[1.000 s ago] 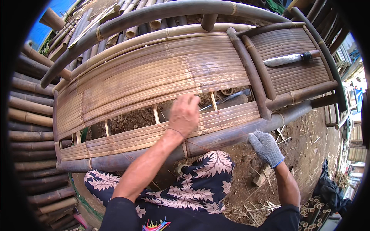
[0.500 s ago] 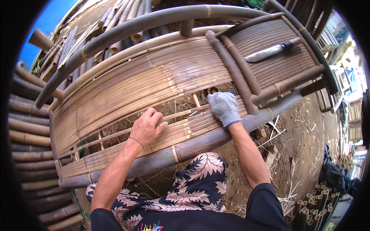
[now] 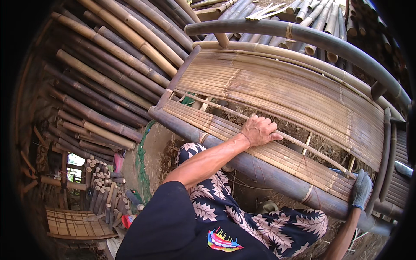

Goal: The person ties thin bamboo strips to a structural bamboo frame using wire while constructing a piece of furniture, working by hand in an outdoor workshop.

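The bare left hand (image 3: 258,130) rests clenched on the bamboo bench's (image 3: 277,93) near slats; the gloved right hand (image 3: 361,189) grips its right end. Thin slats could splinter or pinch fingers

the view now swings toward the bench's left end, and stacked bamboo poles (image 3: 108,82) fill the left side. the bare left hand (image 3: 258,130) sits further left along the front slat strip (image 3: 260,151), fingers over its inner edge. the gloved right hand (image 3: 361,189) drops from the slats' middle to the front right corner.
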`<act>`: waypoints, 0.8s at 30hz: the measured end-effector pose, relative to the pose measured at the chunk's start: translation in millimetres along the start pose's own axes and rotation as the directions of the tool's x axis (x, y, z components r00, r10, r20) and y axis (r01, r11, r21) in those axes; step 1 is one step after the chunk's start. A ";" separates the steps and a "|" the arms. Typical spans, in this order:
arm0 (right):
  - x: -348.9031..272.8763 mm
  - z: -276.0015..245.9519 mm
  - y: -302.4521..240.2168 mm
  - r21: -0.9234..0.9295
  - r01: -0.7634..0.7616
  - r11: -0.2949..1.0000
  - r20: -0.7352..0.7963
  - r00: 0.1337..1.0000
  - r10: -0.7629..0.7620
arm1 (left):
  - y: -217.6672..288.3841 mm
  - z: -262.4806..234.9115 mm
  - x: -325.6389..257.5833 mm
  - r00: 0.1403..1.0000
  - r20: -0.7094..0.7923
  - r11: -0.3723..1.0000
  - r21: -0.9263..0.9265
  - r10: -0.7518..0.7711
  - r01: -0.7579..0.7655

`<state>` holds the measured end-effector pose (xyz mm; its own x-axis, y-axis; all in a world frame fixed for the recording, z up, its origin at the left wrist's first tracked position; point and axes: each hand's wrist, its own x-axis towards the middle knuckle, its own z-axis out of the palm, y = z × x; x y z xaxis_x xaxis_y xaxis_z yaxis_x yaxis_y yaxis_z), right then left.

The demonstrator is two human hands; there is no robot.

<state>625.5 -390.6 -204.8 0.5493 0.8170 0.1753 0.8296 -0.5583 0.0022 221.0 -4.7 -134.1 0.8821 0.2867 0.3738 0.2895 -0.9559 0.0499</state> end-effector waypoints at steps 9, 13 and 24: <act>10.0 -48.5 -31.5 -0.201 -0.013 0.980 0.013 1.000 0.016 | 22.9 -5.4 -1.4 1.000 0.000 0.994 -0.108 -0.008 0.008; 29.0 -69.6 -94.4 -0.132 0.001 0.991 0.016 1.000 0.001 | -11.0 -25.3 -8.4 0.991 0.131 0.982 -0.185 -0.013 0.037; -57.9 -260.8 -72.4 0.508 -0.071 0.859 -0.220 0.953 0.209 | 152.3 -27.6 88.4 0.951 0.226 0.850 -0.523 0.213 -0.066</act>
<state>507.6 -435.2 41.6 0.6750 0.6300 0.3841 0.7238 -0.4644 -0.5103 332.8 -126.8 -68.0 0.9840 0.0839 0.1571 -0.0064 -0.8650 0.5017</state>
